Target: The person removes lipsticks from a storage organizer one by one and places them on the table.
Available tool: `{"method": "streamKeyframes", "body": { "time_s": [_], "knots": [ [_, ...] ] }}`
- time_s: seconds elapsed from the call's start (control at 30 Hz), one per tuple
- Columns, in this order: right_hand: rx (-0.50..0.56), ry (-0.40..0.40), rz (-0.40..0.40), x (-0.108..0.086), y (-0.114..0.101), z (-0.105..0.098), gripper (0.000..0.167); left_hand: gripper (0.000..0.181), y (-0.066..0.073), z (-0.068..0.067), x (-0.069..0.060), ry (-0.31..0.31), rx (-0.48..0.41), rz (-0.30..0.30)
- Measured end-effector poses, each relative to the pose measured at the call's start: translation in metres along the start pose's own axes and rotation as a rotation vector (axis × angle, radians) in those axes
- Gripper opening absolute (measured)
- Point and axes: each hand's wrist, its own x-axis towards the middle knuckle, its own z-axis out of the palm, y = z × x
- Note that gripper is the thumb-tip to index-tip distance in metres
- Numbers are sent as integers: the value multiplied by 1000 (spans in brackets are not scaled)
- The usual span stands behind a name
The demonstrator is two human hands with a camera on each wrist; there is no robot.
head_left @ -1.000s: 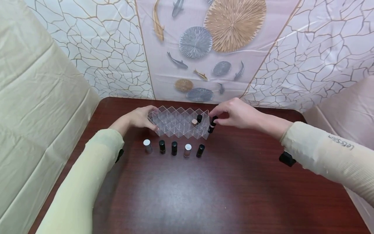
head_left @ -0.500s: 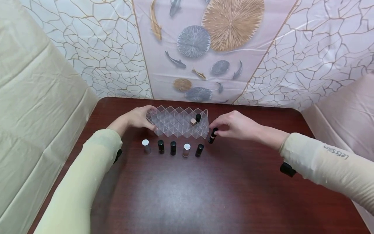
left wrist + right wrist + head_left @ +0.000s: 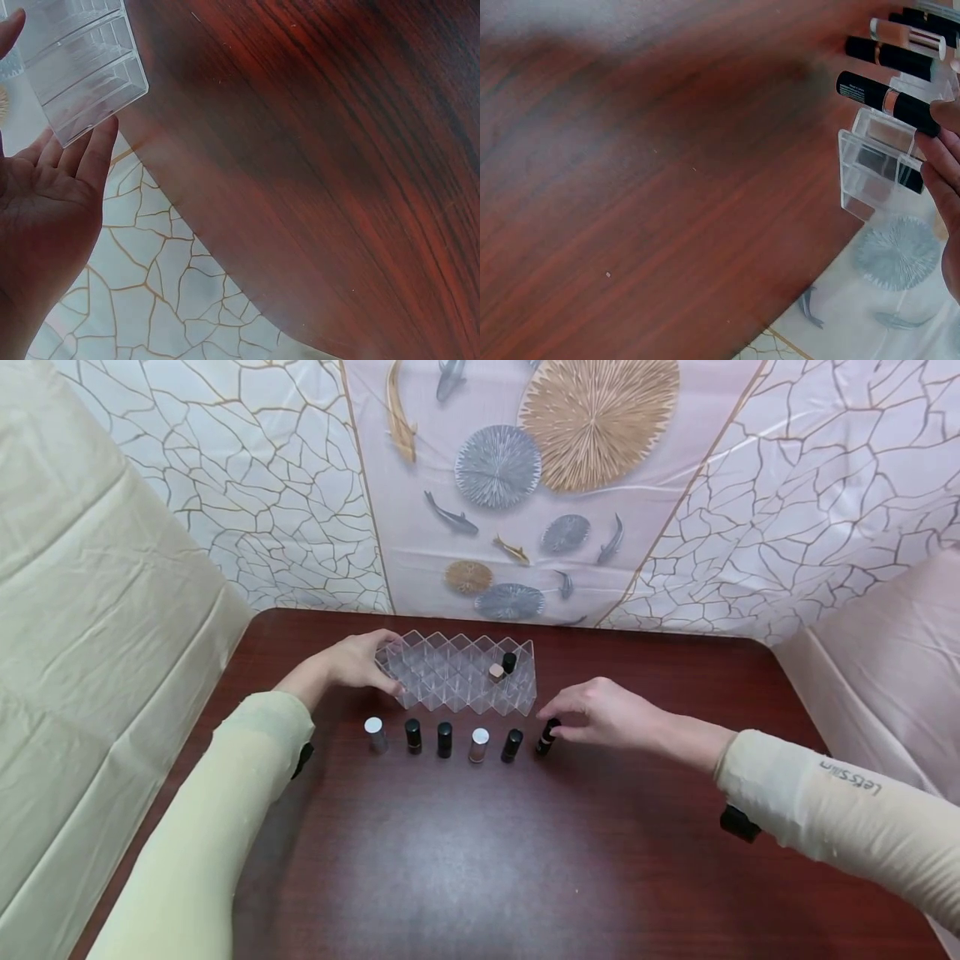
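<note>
Now my right hand (image 3: 602, 713) pinches the round, copper-banded black tube (image 3: 546, 741) by the near right corner of the clear plastic diamond-holed rack (image 3: 453, 675); my left hand (image 3: 352, 662) holds the rack's left end. Held straight, the tube shouldn't tip.

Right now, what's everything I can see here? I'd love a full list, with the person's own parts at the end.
Clear organizer: 1, transparent, toward the table's far edge
Stored tubes: 2, one black-topped, one pale pinkish, in the organizer's right part
Silver-capped tubes: 2, silver tops, in the row before the organizer
Black tubes: 3, black, same row
Held tube: 1, black with a pinkish band, at the row's right end
Table: 1, reddish-brown, beneath everything
Patterned backdrop: 1, white, pink, gold and grey, behind
Side cloths: 2, cream left, pinkish right
Wrist devices: 2, black, by the cuffs
Sleeves: 2, cream, one per arm
Left hand: 1, bare, holding the organizer's left end
Right hand: 1, bare, pinching the held tube
</note>
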Motion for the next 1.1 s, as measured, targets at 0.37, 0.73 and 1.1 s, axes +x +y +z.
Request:
{"method": "streamKeyframes", "body": {
  "time_s": [0.37,0.73,1.1],
  "knots": [
    [16,-36,6,-8,-2,14,25,93,1,-1,0,2,11,-5],
    [6,-41,3,-9,-4,18,25,94,-3,1,3,10,1,15],
    [-11,-41,16,-10,-5,19,26,95,-3,1,3,6,8,6]
  ]
}}
